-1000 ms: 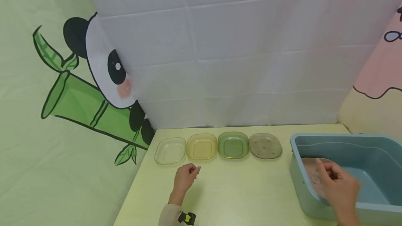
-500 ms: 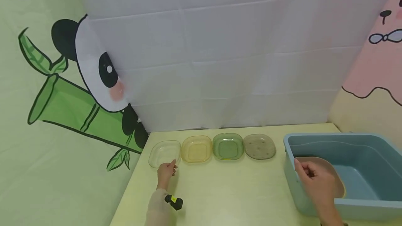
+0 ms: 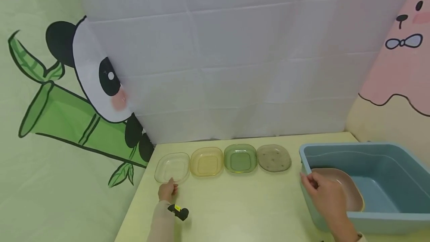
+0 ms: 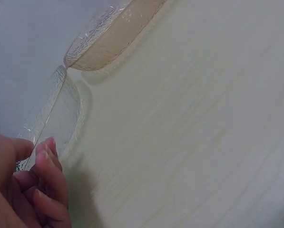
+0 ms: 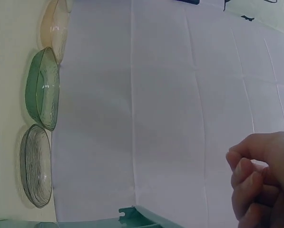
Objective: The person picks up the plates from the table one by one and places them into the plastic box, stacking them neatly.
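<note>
My left hand (image 3: 167, 191) is at the front edge of a clear glass plate (image 3: 172, 167), leftmost in a row on the table. In the left wrist view its thumb and fingers pinch the rim of that clear plate (image 4: 63, 111). My right hand (image 3: 327, 199) hovers over the left side of a blue plastic tub (image 3: 386, 216). Its fingers are curled, thumb tip against the forefinger, and the right wrist view shows nothing held. Inside the tub a brownish-pink plate (image 3: 351, 193) leans at the left, partly hidden by the right hand.
Right of the clear plate stand a yellow glass plate (image 3: 206, 161), a green one (image 3: 240, 158) and a grey-brown one (image 3: 274, 158), side by side. Behind them hangs a white cloth (image 3: 235, 66). A panda-printed cloth (image 3: 67, 122) covers the left side.
My left hand has moved left to the clear plate and taken its rim. My right hand has drawn left over the tub's edge, uncovering more of the brownish-pink plate. The head view has shifted right.
</note>
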### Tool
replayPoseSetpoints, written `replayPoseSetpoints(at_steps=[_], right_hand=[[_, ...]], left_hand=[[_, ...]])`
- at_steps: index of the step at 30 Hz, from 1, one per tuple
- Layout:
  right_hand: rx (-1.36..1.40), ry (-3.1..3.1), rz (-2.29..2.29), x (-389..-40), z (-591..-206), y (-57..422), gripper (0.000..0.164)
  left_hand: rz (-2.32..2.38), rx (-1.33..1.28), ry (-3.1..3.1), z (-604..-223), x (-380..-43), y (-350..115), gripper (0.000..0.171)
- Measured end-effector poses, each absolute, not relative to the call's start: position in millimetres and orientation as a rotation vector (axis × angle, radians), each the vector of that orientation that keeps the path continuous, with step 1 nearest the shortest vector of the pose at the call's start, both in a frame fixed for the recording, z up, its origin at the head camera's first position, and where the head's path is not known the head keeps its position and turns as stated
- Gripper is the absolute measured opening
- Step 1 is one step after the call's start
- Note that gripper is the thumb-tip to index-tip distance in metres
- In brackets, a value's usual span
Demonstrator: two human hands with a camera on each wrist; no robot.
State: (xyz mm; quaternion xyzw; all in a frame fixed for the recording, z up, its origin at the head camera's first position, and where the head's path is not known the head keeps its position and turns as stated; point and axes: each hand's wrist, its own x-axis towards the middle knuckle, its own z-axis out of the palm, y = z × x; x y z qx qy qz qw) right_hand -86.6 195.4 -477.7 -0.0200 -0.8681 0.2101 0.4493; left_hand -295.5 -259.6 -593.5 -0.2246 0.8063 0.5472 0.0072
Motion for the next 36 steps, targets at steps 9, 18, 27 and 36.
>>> replayPoseSetpoints(at_steps=[9,18,27,36], right_hand=[[-0.085,-2.179,0.554,-85,-477,194,0.021],[-0.121,-2.181,0.572,-83,-477,195,0.020],[-0.118,-2.207,0.582,-82,-476,193,0.020],[-0.089,-2.200,0.566,-85,-474,190,0.022]], left_hand=[[1.812,-0.720,2.404,-592,-294,-265,0.036],[1.929,-0.683,2.318,-589,-297,-265,0.031],[1.881,-0.729,2.369,-573,-293,-270,0.034],[1.676,-0.583,2.548,-528,-289,-267,0.036]])
